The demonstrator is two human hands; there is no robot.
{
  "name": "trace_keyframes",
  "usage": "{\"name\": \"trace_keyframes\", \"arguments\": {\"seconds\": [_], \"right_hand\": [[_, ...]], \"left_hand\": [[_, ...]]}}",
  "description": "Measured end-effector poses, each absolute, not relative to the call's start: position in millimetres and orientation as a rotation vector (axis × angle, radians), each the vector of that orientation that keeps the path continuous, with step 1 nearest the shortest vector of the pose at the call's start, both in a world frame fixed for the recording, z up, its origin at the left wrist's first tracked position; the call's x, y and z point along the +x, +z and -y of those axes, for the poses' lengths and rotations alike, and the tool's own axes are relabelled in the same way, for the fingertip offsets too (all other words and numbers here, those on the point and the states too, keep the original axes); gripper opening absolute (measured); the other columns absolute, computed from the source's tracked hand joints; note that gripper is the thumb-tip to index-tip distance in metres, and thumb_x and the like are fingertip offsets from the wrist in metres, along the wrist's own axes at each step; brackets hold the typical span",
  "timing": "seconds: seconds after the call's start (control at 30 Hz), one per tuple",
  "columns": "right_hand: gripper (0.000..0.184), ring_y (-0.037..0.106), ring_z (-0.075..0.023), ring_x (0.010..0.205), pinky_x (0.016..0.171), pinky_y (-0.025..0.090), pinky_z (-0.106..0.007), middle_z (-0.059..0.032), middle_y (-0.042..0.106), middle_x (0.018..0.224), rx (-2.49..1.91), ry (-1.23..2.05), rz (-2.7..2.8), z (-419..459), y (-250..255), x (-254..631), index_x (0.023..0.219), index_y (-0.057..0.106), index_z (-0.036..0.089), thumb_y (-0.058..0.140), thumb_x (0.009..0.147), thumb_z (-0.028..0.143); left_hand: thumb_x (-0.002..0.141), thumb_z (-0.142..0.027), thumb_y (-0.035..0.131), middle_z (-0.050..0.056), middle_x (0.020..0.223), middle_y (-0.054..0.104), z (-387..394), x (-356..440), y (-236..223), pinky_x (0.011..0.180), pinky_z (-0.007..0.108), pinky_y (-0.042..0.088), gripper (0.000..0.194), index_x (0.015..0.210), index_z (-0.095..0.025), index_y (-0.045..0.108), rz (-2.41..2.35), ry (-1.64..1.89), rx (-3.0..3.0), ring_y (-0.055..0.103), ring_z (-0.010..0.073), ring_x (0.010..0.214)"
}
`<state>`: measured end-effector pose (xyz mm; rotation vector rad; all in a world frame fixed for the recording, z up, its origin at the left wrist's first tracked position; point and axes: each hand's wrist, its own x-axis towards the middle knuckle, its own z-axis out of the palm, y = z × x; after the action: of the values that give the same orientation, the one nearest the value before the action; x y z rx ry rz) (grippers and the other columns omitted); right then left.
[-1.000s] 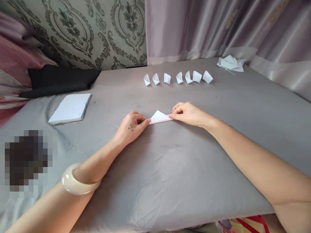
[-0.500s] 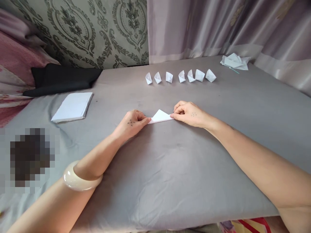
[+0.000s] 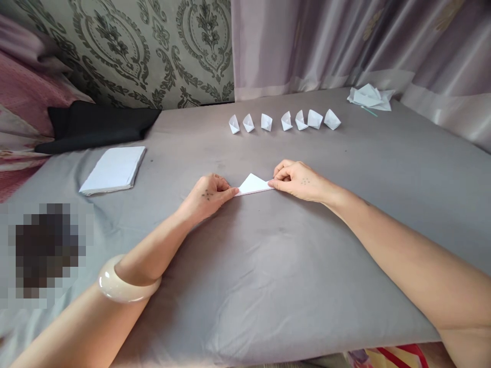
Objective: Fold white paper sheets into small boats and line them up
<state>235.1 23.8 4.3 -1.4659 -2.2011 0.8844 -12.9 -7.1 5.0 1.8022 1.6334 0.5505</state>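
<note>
A small folded sheet of white paper lies between my hands, with a triangular peak on top and a straight strip along its lower edge. My left hand pinches the left end of that strip, thumb on the near side. At the right end, my right hand grips it between thumb and curled fingers. The paper's two tips are hidden under my fingers. A cream bangle circles my left forearm.
Several folded paper boats stand in a row farther back. A stack of white paper lies left, before a black cloth. Loose white papers and a thin green stick sit back right on the grey sheet.
The paper's near strip looks narrower now, and more of the triangle's face shows above it. Both hands keep their hold on the ends. The view has shifted slightly.
</note>
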Motion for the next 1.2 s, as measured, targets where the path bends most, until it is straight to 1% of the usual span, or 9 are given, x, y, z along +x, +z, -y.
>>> {"name": "trace_keyframes", "arguments": {"seconds": [0.13,0.4,0.83,0.9,0.93,1.0,1.07,1.13,1.2], "right_hand": [[0.034,0.041,-0.0076,0.058,0.058,0.031,-0.029,-0.0004,0.057,0.097,-1.466,0.884,2.194,-24,5,235,0.053,0.053,0.017,0.059,0.079,0.038],[0.033,0.042,-0.0073,0.057,0.058,0.032,-0.029,-0.0005,0.057,0.097,-1.473,0.903,2.185,-23,6,233,0.052,0.052,0.016,0.06,0.079,0.035],[0.03,0.044,-0.0076,0.06,0.058,0.033,-0.028,-0.0005,0.056,0.097,-1.454,0.824,2.253,-21,5,234,0.057,0.053,0.017,0.056,0.081,0.036],[0.03,0.045,-0.0082,0.061,0.058,0.033,-0.028,-0.0005,0.056,0.097,-1.432,0.795,2.268,-20,4,235,0.059,0.052,0.017,0.055,0.082,0.036],[0.03,0.045,-0.0084,0.062,0.059,0.033,-0.028,-0.0006,0.056,0.097,-1.422,0.786,2.271,-20,3,235,0.059,0.051,0.018,0.055,0.082,0.036],[0.028,0.047,-0.0091,0.064,0.06,0.034,-0.028,-0.0009,0.055,0.097,-1.408,0.774,2.269,-19,3,236,0.062,0.051,0.018,0.054,0.082,0.037],[0.025,0.048,-0.0098,0.065,0.06,0.035,-0.027,-0.0014,0.055,0.096,-1.415,0.769,2.252,-19,2,238,0.065,0.054,0.018,0.055,0.081,0.037],[0.02,0.048,-0.0103,0.066,0.061,0.036,-0.027,-0.0016,0.055,0.095,-1.436,0.771,2.224,-19,2,239,0.07,0.057,0.019,0.058,0.08,0.037],[0.016,0.048,-0.0103,0.065,0.061,0.037,-0.027,-0.0012,0.056,0.092,-1.464,0.751,2.183,-20,1,241,0.074,0.06,0.019,0.06,0.078,0.035]], "left_hand": [[0.076,-0.048,0.057,0.004,0.078,0.061,7,-11,7,0.052,0.025,0.035,0.034,0.066,-0.016,0.064,-1.647,0.48,1.935,0.053,0.0154,0.066],[0.078,-0.043,0.056,0.004,0.096,0.06,8,-7,5,0.064,0.028,0.042,0.03,0.065,-0.017,0.062,-1.724,0.439,1.944,0.055,0.015,0.073],[0.08,-0.037,0.057,0.005,0.096,0.058,8,-7,0,0.078,0.033,0.045,0.023,0.067,-0.018,0.059,-1.693,0.47,2.03,0.053,0.0199,0.088],[0.082,-0.037,0.055,0.006,0.094,0.056,10,-8,-1,0.079,0.033,0.044,0.021,0.073,-0.018,0.06,-1.683,0.471,2.093,0.052,0.021,0.09],[0.083,-0.036,0.054,0.006,0.094,0.055,11,-9,-1,0.079,0.034,0.044,0.019,0.081,-0.018,0.06,-1.671,0.482,2.136,0.051,0.0213,0.091],[0.087,-0.032,0.05,0.008,0.1,0.054,14,-8,-2,0.081,0.036,0.043,0.024,0.105,-0.019,0.058,-1.623,0.512,2.262,0.049,0.0221,0.093],[0.09,-0.025,0.044,0.009,0.11,0.053,15,-7,-3,0.083,0.039,0.04,0.034,0.124,-0.024,0.051,-1.544,0.534,2.448,0.047,0.0228,0.095],[0.092,-0.018,0.037,0.009,0.114,0.053,15,-5,-5,0.082,0.038,0.037,0.039,0.126,-0.03,0.052,-1.415,0.495,2.653,0.046,0.0227,0.095],[0.093,-0.012,0.031,0.008,0.109,0.057,15,-4,-7,0.078,0.036,0.034,0.043,0.122,-0.03,0.057,-1.291,0.437,2.783,0.047,0.0207,0.091]]}}
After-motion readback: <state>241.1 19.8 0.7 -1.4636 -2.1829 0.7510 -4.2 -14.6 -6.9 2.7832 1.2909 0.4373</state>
